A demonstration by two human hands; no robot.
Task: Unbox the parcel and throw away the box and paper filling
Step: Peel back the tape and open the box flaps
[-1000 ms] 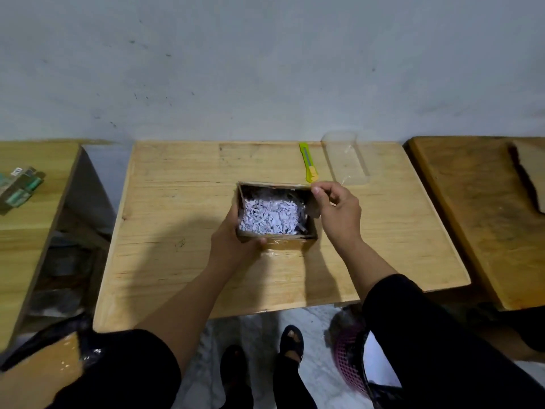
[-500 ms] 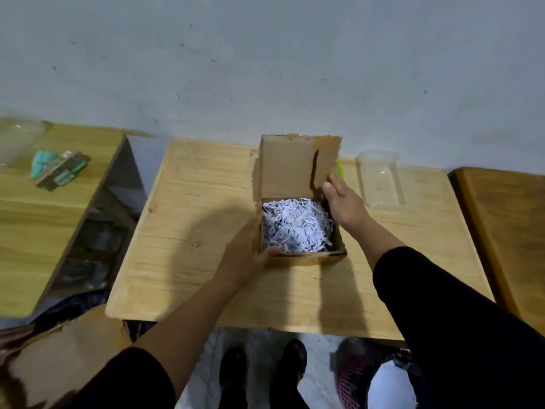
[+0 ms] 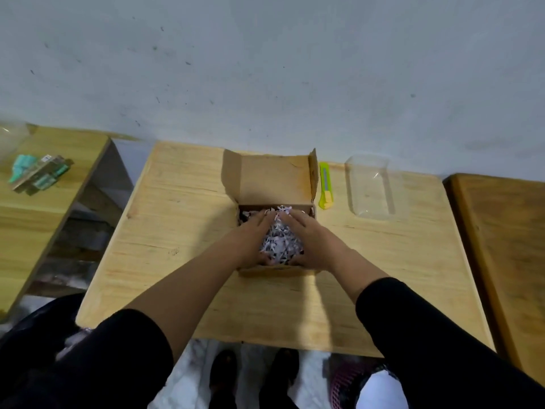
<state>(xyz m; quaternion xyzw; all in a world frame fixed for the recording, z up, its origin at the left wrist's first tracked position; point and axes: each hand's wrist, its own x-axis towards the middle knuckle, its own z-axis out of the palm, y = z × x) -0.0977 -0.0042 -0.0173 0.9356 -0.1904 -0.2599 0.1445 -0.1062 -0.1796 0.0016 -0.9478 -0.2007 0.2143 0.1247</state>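
A small brown cardboard box [image 3: 269, 178] stands open in the middle of the wooden table [image 3: 182, 231], its lid folded back towards the wall. White shredded paper filling [image 3: 280, 242] is heaped inside. My left hand [image 3: 250, 242] and my right hand [image 3: 312, 243] are both inside the box, cupped around the heap from either side, fingertips close together at the far end. Whatever lies under the paper is hidden.
A yellow-green utility knife [image 3: 325, 185] lies just right of the box lid. A clear plastic container [image 3: 370, 187] sits further right. A second table [image 3: 501, 246] borders the right, a shelf with green packets [image 3: 38, 174] the left. A pink basket [image 3: 348, 382] stands on the floor.
The box lid went from nearly closed to fully folded back. Both hands left the box's sides and moved into it, closing around the paper filling.
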